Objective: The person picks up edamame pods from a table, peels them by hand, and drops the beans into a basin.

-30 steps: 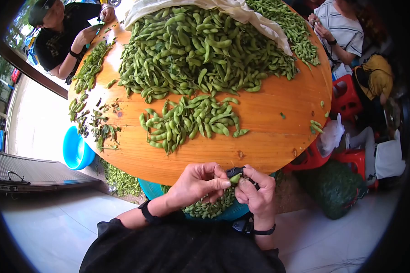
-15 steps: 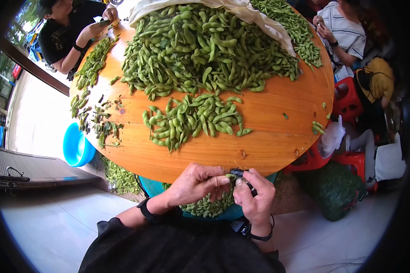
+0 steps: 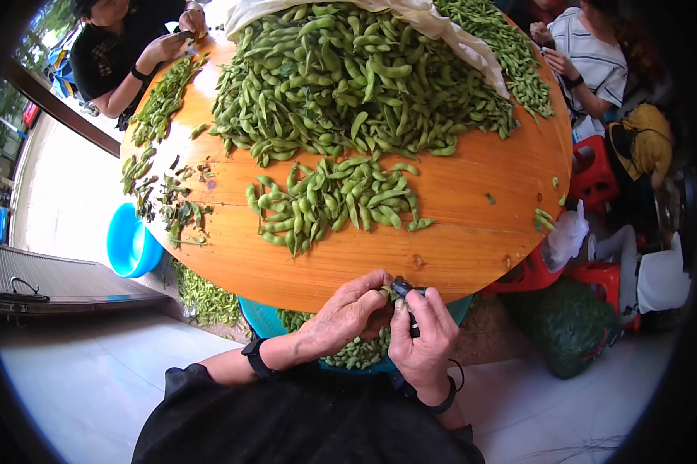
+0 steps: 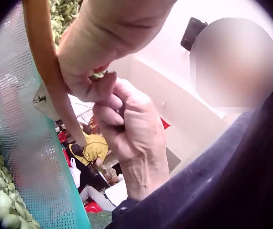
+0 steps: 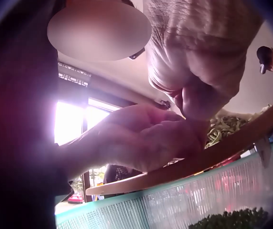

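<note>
Both hands meet just over the near edge of the wooden table (image 3: 287, 282). My left hand (image 3: 341, 319) pinches a green soybean pod (image 3: 389, 292), mostly hidden by the fingers. My right hand (image 3: 424, 340) grips a small black tool (image 3: 404, 288), its end against the pod; I cannot tell its kind. In the left wrist view, a sliver of green (image 4: 97, 75) shows between the fingertips. Beneath the hands, a teal mesh basket (image 3: 257, 317) contains shelled green beans (image 3: 360, 354). Nearest on the tabletop lies a small heap of pods (image 3: 337, 203).
Farther back rises a large pod mound (image 3: 341, 93) beside a pale cloth sack (image 3: 441, 27). Leaf scraps (image 3: 180, 209) lie on the left. A blue basin (image 3: 132, 243) stands beyond the table. Two other people sit across, near red stools (image 3: 594, 174) and a dark green sack (image 3: 561, 329).
The left hand has shifted slightly up and right, while the right hand has turned, its fingers now lower. The pod, plainly visible earlier, is now mostly covered by fingers.
</note>
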The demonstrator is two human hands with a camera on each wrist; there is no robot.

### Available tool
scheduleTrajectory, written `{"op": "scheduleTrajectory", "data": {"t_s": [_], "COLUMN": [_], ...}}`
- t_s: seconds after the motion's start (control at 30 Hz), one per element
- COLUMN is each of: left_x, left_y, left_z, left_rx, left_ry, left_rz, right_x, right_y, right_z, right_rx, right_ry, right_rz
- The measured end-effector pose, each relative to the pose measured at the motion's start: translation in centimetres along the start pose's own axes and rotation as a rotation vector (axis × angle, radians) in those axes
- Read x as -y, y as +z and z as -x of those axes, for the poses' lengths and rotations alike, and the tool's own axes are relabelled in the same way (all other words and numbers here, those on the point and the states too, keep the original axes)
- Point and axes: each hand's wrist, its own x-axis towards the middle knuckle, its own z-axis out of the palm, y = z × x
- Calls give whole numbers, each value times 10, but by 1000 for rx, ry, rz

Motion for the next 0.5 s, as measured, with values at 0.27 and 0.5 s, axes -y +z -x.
{"op": "scheduleTrajectory", "data": {"t_s": [0.27, 0.5], "left_x": [4, 5], "left_y": [0, -1], "left_z": [2, 8], "left_rx": [-71, 2], "left_ry": [20, 75], "left_rz": [224, -55], "right_x": [-6, -16], "right_y": [2, -19], "right_z": [-4, 2], "right_rx": [22, 61], "right_ry": [2, 307], "right_rz": [-138, -519]}}
